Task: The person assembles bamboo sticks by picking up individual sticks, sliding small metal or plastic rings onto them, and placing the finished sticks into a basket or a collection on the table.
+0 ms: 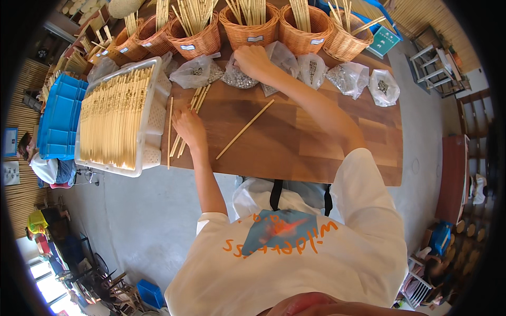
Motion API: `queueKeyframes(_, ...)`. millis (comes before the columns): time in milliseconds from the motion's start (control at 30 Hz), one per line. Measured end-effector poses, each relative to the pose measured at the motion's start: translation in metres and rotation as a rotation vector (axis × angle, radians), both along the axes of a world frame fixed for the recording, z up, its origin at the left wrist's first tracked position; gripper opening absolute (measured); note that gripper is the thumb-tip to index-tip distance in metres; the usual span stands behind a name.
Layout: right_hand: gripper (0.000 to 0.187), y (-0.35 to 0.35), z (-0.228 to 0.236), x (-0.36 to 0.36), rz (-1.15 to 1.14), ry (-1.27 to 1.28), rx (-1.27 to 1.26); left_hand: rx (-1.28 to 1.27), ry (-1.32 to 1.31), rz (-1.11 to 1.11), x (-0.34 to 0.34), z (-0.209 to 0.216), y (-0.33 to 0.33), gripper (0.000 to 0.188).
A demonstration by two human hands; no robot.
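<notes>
Lying under left hand (pixel 190 126) (closure unclear): slim sticks (pixel 203 99), likely light, stiff, best pinched mid-length; right hand (pixel 254 61) at bag (pixel 239 79), grip hidden.

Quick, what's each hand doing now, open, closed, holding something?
Left hand: over wooden sticks, grip unclear.
Right hand: at a plastic bag, fingertips hidden; grip can't be told.
</notes>
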State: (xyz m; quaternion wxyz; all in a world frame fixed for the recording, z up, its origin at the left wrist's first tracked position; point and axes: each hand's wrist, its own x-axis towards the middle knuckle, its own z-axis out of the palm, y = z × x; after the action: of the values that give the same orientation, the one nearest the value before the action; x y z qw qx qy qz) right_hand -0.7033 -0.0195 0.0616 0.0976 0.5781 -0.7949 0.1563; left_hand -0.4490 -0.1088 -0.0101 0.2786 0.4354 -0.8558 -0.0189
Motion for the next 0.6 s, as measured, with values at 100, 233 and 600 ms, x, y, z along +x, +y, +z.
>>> queueKeyframes(100, 0.007, -0.002, -0.014, -0.007, -0.025, 0.039, -0.067, 0.068, 0.062, -0.024, 0.001, -0.007, -0.002, 0.015)
queueKeyframes(233, 0.009, 0.000, -0.020, -0.012, -0.026, -0.014, -0.107, 0.073, 0.095, -0.033, 0.003, -0.011, -0.007, 0.011)
queueKeyframes(600, 0.012, 0.054, 0.027, 0.034, 0.019, -0.273, -0.445, 0.197, -0.010, -0.048, 0.002, -0.021, -0.035, 0.010)
